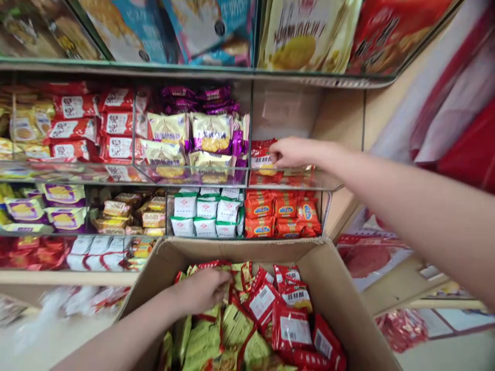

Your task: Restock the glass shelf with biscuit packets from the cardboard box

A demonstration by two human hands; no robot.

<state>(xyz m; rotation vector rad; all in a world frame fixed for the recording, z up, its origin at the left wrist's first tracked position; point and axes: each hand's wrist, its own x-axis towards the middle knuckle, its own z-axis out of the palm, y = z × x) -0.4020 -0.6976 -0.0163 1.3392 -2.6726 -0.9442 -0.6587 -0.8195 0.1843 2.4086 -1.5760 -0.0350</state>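
While the right hand (289,152) pinches the red packet (262,157) at one o'clock, top toward twelve, its long axis and the left hand's (209,289) hold are unclear.

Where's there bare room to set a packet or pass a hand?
Above the red packets in the right-end compartment, between the divider and wooden side wall; the right hand is at its front. Crowded: the cream and purple packets left of it, and the carton, where the left hand is among loose packets.
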